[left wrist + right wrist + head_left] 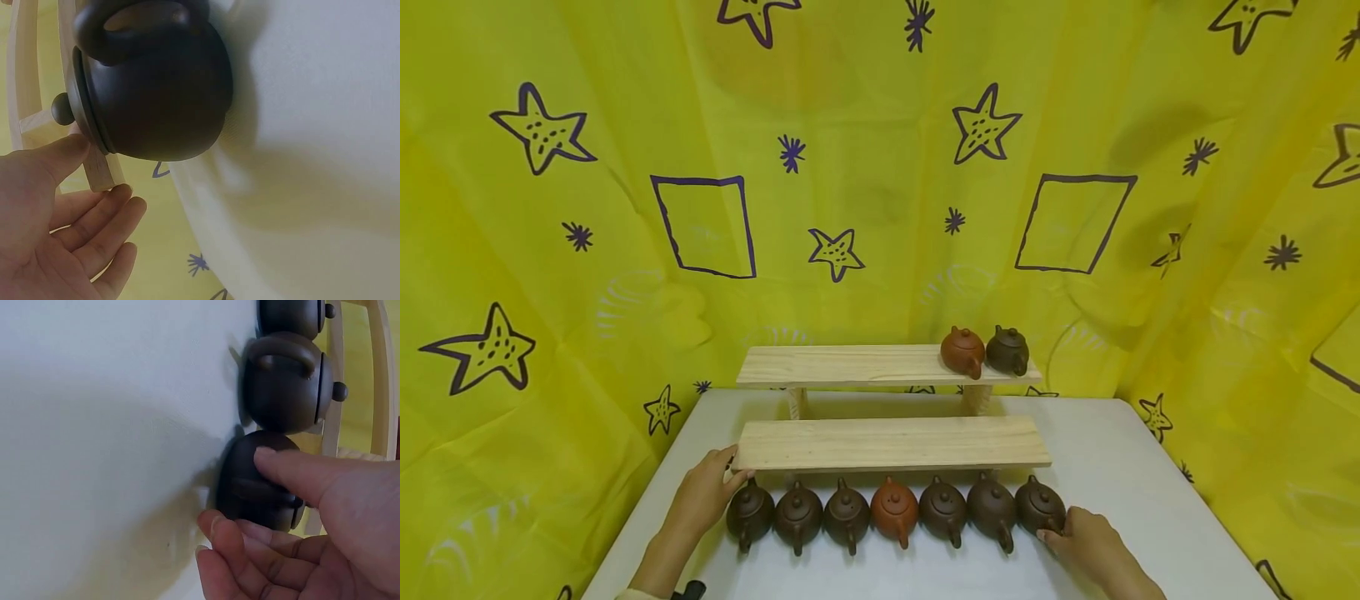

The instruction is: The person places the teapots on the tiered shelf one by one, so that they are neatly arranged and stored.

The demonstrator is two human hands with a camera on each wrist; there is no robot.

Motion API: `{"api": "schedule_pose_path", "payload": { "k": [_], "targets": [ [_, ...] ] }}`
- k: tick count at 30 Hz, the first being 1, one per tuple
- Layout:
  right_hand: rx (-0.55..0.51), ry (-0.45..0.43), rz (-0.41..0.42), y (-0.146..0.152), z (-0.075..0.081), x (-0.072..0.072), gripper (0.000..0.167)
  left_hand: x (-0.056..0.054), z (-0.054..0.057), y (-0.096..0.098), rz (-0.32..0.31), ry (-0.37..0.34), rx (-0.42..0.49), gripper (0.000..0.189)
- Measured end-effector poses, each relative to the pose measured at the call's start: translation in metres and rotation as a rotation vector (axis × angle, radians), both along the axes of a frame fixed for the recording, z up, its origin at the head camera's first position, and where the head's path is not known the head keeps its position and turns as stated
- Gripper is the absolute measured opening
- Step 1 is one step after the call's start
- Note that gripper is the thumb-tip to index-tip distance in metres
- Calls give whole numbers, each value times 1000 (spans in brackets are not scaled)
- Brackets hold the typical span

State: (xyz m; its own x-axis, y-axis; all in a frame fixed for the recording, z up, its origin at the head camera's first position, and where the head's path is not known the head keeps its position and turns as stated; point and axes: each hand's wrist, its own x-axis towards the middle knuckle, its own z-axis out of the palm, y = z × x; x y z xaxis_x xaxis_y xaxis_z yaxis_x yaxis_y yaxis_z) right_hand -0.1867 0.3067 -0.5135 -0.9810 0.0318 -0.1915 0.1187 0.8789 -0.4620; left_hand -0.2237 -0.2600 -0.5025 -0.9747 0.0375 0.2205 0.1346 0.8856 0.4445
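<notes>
In front of a two-step wooden shelf (887,443), several teapots stand side by side in a row, dark brown except for one reddish-brown teapot (895,507). My right hand (1093,542) holds the dark teapot (1037,502) at the row's right end. In the right wrist view its thumb lies on that teapot's body (247,459), with the fingers curled on the other side. At the lower step's left end, my left hand (700,492) grips the board's corner between thumb and fingers. The leftmost dark teapot (162,100) is close beside that thumb.
On the upper step (842,365), an orange-brown teapot (961,352) and a dark teapot (1007,350) sit at the right. The white table (1150,467) carries the shelf and the row. A yellow curtain (880,167) with drawn stars surrounds the table at the back and sides.
</notes>
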Motion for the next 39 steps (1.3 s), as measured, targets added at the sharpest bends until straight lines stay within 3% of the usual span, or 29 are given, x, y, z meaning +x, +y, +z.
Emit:
{"api": "schedule_pose_path", "payload": {
  "k": [9,16,39],
  "targets": [
    [40,40,37,1,-8,3,20,-1,1,0,-3,-3,-5,58],
    [65,42,23,0,-12,5,22,-2,0,-1,-1,-16,3,58],
    [17,254,30,3,-23,20,18,-1,-1,-1,-5,-9,8,57]
  ]
}}
